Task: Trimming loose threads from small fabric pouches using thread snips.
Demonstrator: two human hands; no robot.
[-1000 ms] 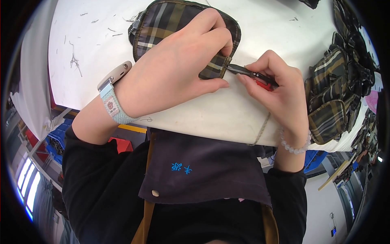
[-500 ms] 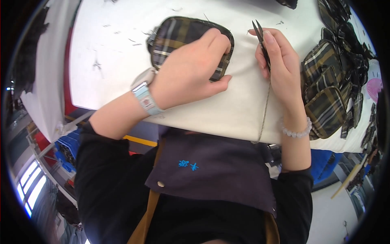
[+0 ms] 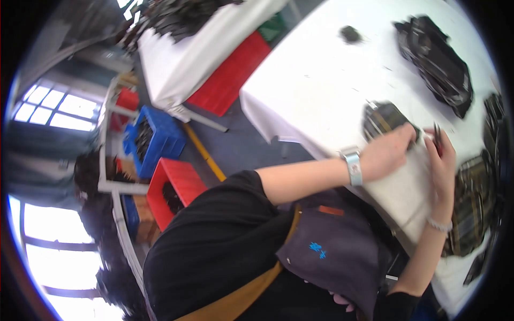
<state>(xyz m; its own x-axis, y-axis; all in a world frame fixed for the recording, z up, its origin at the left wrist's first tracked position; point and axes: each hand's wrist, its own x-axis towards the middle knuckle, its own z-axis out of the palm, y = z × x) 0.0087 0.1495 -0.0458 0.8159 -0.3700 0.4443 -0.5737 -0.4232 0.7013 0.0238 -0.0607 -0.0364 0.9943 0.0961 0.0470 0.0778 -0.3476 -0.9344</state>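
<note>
A dark plaid zip pouch (image 3: 379,120) lies on the white-covered table (image 3: 313,88). My left hand (image 3: 386,154), with a pale-banded watch at its wrist, rests over the pouch's near right part, fingers bent onto its edge. What the fingertips pinch there is hidden. Just to the right, my right hand (image 3: 443,163) grips dark thread snips (image 3: 437,137), points upward, close to the pouch but apart from it. Motion blur softens both hands and the blades.
More plaid pouches (image 3: 471,200) are piled at the right. A dark bundle (image 3: 436,67) and a small clump of thread (image 3: 350,35) lie farther back. Leftward stand a blue crate (image 3: 168,136), a red bin (image 3: 190,182) and another white-draped table (image 3: 214,45).
The view has swung left, so table and hands now appear farther right and the floor and bins show. My left hand stays at the pouch, and the snips stay in my right.
</note>
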